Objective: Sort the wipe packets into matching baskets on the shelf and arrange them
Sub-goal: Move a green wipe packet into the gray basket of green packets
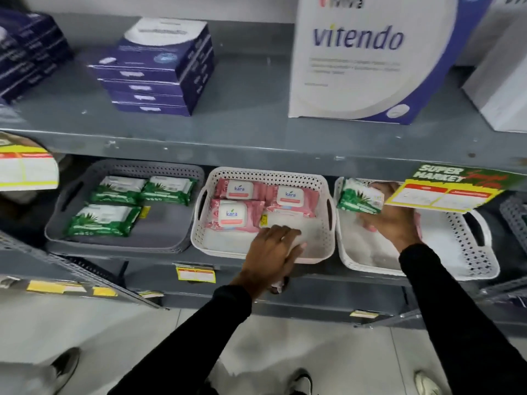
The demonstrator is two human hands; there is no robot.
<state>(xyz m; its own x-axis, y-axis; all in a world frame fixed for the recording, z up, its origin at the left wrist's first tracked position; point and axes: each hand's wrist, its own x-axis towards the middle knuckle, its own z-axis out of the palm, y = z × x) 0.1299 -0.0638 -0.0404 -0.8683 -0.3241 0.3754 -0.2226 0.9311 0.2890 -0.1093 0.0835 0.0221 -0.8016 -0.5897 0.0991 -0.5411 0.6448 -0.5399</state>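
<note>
A grey basket (pixel 57 223) on the left of the middle shelf holds three green wipe packets (pixel 105 220). The middle white basket (pixel 319 246) holds several pink "kara" packets (pixel 236 215) at its back. My left hand (pixel 271 252) lies over that basket's front rim, closed around a pale pink packet (pixel 278 286) that is mostly hidden beneath it. My right hand (pixel 390 220) holds a green packet (pixel 359 198) tilted above the right white basket (pixel 467 252). A sliver of pink shows behind that hand.
A green and yellow "Super Market" sign (pixel 447 192) hangs from the upper shelf edge and hides the right basket's back. Dark blue boxes (pixel 154 72) and a large "vitendo" box (pixel 370 58) stand on the upper shelf. Shoes show on the tiled floor below.
</note>
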